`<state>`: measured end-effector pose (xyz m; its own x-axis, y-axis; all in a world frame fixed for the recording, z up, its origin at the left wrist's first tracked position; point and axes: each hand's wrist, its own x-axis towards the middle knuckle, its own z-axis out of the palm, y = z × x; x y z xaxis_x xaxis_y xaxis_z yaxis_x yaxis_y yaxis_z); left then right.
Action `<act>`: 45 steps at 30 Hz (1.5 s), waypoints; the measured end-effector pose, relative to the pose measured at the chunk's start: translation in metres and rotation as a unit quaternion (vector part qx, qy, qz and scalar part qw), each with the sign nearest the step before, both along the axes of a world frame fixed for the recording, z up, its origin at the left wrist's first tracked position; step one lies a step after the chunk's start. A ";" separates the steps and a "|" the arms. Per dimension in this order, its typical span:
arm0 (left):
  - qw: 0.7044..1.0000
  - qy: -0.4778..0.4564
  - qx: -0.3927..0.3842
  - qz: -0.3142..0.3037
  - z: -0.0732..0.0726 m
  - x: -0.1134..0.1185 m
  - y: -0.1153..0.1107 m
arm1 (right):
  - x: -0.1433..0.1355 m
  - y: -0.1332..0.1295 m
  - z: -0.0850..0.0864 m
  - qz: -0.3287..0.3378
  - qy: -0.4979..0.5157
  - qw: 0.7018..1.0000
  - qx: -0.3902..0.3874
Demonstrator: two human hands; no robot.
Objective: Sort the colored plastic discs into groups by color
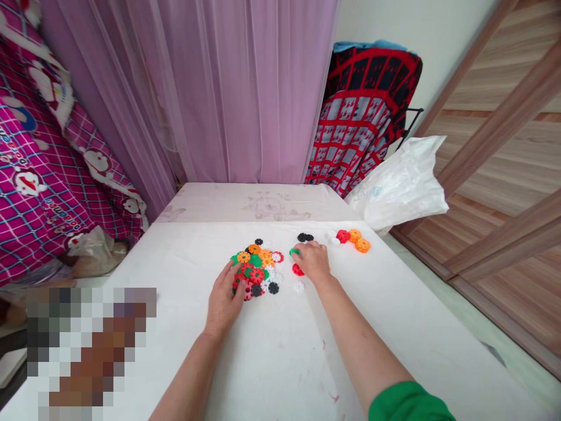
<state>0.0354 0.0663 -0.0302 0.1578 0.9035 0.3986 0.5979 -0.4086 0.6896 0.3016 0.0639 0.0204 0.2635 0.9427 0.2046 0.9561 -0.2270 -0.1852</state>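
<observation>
1. At eight o'clock on the disc pile (257,276), head view, the left hand (224,299) lies loosely open.
2. Toward three o'clock, the right hand (314,261) meets a green disc (294,251); pinched or not, I cannot tell.
3. Best part discs singly, left fingers steadying.

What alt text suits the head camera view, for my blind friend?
A person's left hand touches a pile of colourful discs on a white table, while the right hand fingers a green disc. Orange discs lie further right; a purple curtain hangs behind.
</observation>
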 end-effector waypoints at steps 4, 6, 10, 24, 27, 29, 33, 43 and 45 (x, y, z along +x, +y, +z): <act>1.000 0.001 -0.002 0.002 0.001 0.000 -0.001 | -0.001 0.000 0.002 0.010 0.001 1.000 -0.021; 1.000 -0.002 -0.003 0.001 0.001 0.000 -0.001 | 0.001 -0.002 0.002 0.013 0.011 1.000 -0.010; 1.000 -0.005 0.002 -0.002 -0.002 0.000 0.000 | -0.003 -0.004 0.001 0.046 0.031 0.998 0.034; 1.000 -0.003 0.000 -0.001 -0.002 0.000 0.000 | -0.043 0.011 -0.007 0.100 0.079 0.992 -0.018; 1.000 -0.005 0.004 -0.007 -0.002 0.000 0.001 | -0.043 0.013 -0.005 0.078 0.099 0.992 -0.011; 1.000 -0.008 0.007 -0.011 -0.002 0.001 0.001 | -0.039 0.009 0.001 0.072 0.116 0.991 0.015; 1.000 -0.011 -0.002 -0.010 -0.001 0.001 0.001 | -0.021 -0.023 0.005 0.071 0.162 0.981 0.084; 1.000 -0.008 -0.014 -0.010 0.004 -0.001 -0.001 | -0.010 -0.088 -0.030 0.030 0.238 0.967 0.088; 1.000 -0.013 -0.011 -0.008 0.004 -0.001 -0.001 | -0.012 -0.086 -0.029 0.036 0.231 0.969 0.079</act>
<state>0.0349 0.0655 -0.0258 0.1621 0.9096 0.3827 0.5733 -0.4024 0.7137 0.2900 -0.0219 -0.0081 0.2955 0.9289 0.2231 0.7747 -0.0964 -0.6249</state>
